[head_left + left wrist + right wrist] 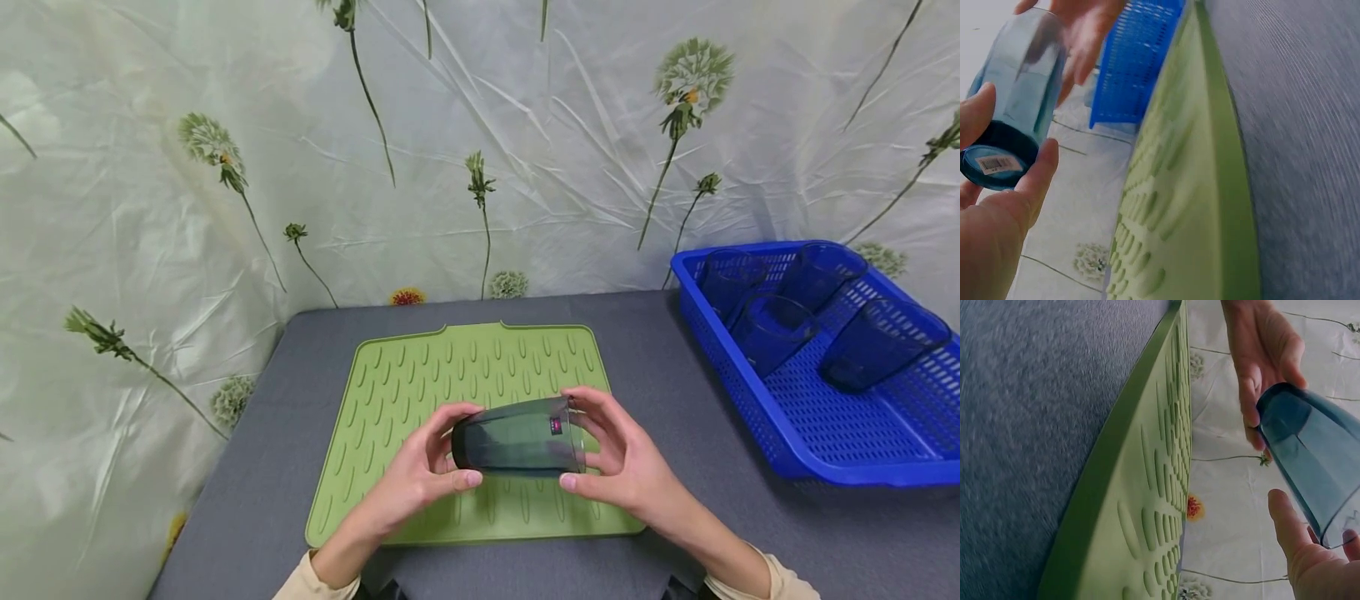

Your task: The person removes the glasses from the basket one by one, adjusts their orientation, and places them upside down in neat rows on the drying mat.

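With our left hand (418, 473) gripping its base and our right hand (624, 460) curled around its rim, we held the tinted glass (513, 437) sideways above the green mat (408, 371), judging it rigid, slippery and breakable, safest held near the thick base.

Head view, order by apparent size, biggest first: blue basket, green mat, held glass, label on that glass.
1–2. Green mat and blue basket: unranked; similar extents, and the right frame edge cuts off the basket.
3. Held glass
4. Label
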`<state>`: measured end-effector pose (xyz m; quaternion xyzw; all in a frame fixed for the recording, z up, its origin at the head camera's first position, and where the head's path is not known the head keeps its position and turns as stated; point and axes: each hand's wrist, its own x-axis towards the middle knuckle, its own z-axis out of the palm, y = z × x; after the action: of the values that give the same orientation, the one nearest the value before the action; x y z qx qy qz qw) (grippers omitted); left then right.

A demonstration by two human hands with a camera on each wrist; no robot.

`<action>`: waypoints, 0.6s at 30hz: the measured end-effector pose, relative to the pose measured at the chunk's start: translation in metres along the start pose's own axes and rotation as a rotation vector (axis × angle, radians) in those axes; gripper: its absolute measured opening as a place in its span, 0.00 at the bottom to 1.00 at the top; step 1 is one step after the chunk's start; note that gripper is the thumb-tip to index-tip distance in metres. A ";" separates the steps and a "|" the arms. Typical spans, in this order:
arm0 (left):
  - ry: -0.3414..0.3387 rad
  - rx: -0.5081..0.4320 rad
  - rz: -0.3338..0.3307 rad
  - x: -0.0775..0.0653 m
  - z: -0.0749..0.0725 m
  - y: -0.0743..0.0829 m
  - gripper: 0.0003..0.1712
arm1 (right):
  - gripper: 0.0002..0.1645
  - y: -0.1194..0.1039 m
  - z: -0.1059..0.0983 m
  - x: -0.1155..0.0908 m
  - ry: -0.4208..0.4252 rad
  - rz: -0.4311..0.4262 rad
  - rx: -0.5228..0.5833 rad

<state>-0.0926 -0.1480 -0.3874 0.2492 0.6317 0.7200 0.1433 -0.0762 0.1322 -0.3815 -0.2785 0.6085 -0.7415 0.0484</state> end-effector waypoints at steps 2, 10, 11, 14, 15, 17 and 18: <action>0.011 -0.008 0.003 -0.001 -0.001 0.002 0.39 | 0.50 -0.001 -0.001 0.000 -0.008 0.011 -0.023; 0.045 0.050 0.017 -0.002 -0.004 0.009 0.39 | 0.51 -0.005 -0.006 0.001 -0.030 0.024 -0.131; 0.043 0.049 0.022 -0.002 -0.004 0.009 0.39 | 0.51 -0.005 -0.007 0.001 -0.033 0.025 -0.137; 0.039 0.043 0.040 -0.002 -0.006 0.009 0.39 | 0.50 -0.004 -0.009 0.002 -0.045 0.009 -0.155; 0.037 0.040 0.046 -0.002 -0.007 0.009 0.39 | 0.50 -0.003 -0.009 0.002 -0.049 0.000 -0.156; 0.041 0.034 0.056 -0.002 -0.008 0.009 0.39 | 0.51 -0.003 -0.010 0.002 -0.054 -0.011 -0.144; 0.045 0.033 0.061 -0.002 -0.009 0.009 0.39 | 0.52 -0.002 -0.010 0.002 -0.057 -0.016 -0.134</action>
<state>-0.0948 -0.1578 -0.3795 0.2543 0.6387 0.7189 0.1029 -0.0824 0.1409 -0.3799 -0.3070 0.6530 -0.6911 0.0407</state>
